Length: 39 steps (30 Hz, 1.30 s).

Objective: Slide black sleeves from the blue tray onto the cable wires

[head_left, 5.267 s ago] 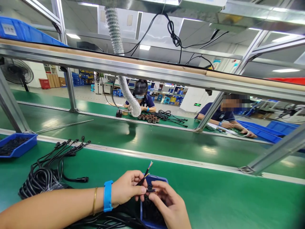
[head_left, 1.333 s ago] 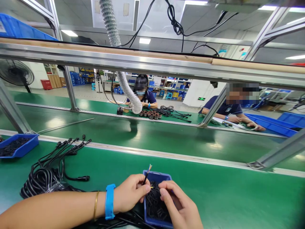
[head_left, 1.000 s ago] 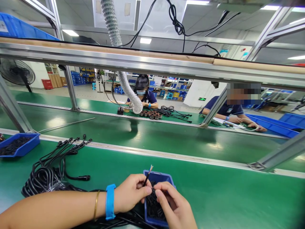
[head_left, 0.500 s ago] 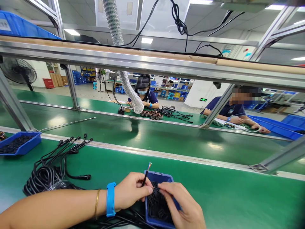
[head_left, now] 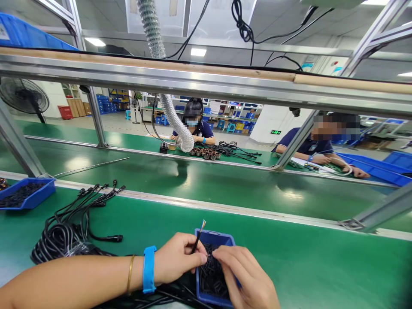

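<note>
While left hand [head_left: 182, 256] pinches black cable [head_left: 196, 241], wires [head_left: 202, 225] point up-right, axis steep; right hand [head_left: 246, 272]: finger grip unclear.

Bright, cool light overhead; the picture softens toward its margins.
On my feed, ceiling lights [head_left: 198, 52] leave glare pooled on the green tabletop [head_left: 241, 185], with a dark reflection [head_left: 182, 168] below the flexible duct [head_left: 185, 141]. The wide lens stretches the edges, and the lower-right corner smears dark. Far shelves [head_left: 231, 117] look soft; the bared tip of the black cable [head_left: 196, 243] seems too small to read reliably.
</note>
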{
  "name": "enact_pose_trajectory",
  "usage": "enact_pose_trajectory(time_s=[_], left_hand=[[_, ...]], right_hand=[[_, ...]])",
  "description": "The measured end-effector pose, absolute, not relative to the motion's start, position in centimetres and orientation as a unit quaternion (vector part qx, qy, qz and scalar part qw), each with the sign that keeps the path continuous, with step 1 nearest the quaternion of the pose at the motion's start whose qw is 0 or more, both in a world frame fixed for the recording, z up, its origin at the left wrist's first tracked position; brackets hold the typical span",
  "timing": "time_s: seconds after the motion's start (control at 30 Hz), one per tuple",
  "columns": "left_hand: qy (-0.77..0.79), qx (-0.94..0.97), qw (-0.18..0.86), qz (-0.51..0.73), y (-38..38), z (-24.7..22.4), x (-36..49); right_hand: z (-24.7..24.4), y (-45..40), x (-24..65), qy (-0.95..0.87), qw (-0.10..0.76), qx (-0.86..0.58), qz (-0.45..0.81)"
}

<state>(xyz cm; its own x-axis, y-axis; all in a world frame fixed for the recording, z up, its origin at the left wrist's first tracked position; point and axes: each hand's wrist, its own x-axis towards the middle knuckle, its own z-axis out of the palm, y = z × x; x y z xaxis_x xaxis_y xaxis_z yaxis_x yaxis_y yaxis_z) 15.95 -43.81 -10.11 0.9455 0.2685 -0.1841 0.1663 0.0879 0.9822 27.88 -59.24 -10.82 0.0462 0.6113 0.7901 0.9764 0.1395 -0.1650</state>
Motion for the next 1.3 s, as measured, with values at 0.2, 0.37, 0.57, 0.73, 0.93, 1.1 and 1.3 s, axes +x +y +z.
enact_pose_trajectory(time_s=[0.2,0.37,0.57,0.73,0.93,1.1,1.3], left_hand=[[0.158,0.674,0.721,0.030,-43.8,-10.3,16.0],[0.152,0.682,0.714,0.029,-43.8,-10.6,16.0],[0.124,0.661,0.738,0.056,-43.7,-10.7,15.9],[0.108,0.646,0.753,0.060,-43.6,-10.7,15.6],[0.103,0.634,0.763,0.071,-43.4,-11.1,15.4],[0.101,0.632,0.766,0.068,-43.5,-10.6,15.1],[0.077,0.609,0.785,0.077,-43.7,-10.4,15.0]], right_hand=[[-11.1,-59.4,27.5,-0.657,0.353,-0.624,-0.233],[-11.3,-59.0,27.4,-0.668,0.328,-0.625,-0.236],[-11.5,-58.6,27.3,-0.651,0.367,-0.643,-0.167],[-11.4,-58.8,27.3,-0.632,0.429,-0.636,-0.110],[-13.0,-58.0,27.2,-0.618,0.451,-0.638,-0.085],[-13.3,-57.4,26.1,-0.591,0.510,-0.622,-0.061],[-12.7,-57.4,25.4,-0.564,0.543,-0.621,-0.039]])
